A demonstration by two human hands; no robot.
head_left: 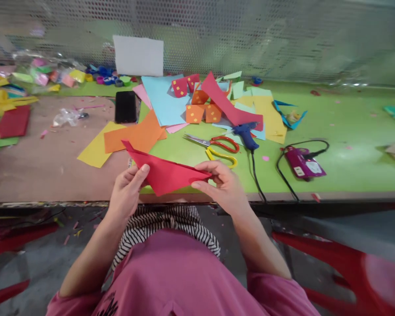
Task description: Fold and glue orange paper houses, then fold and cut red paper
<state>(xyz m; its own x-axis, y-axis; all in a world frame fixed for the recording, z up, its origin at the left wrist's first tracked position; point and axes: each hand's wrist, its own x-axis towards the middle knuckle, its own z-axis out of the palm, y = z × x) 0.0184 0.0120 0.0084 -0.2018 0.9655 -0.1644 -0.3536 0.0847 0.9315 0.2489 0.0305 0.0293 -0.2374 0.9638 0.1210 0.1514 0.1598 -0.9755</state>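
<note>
A folded sheet of red paper (167, 174) is held up between both hands above the table's front edge. My left hand (129, 186) pinches its left side, with the thumb on the near face and the fingers behind. At the paper's pointed right corner, my right hand (222, 185) closes thumb and fingers on it. Just beyond the paper lie scissors (213, 144) with one red and one yellow handle. A blue glue gun (247, 135) rests to their right, its cord running off the front edge. Orange paper (134, 137) lies behind my left hand.
A purple power strip (303, 163) with a black cord sits at right. A black phone (125, 107), blue paper (166, 103) and orange cut-outs with yellow squares (195, 114) lie farther back. A white card (138, 56) stands against the mesh panel. Red stools (342, 254) flank me.
</note>
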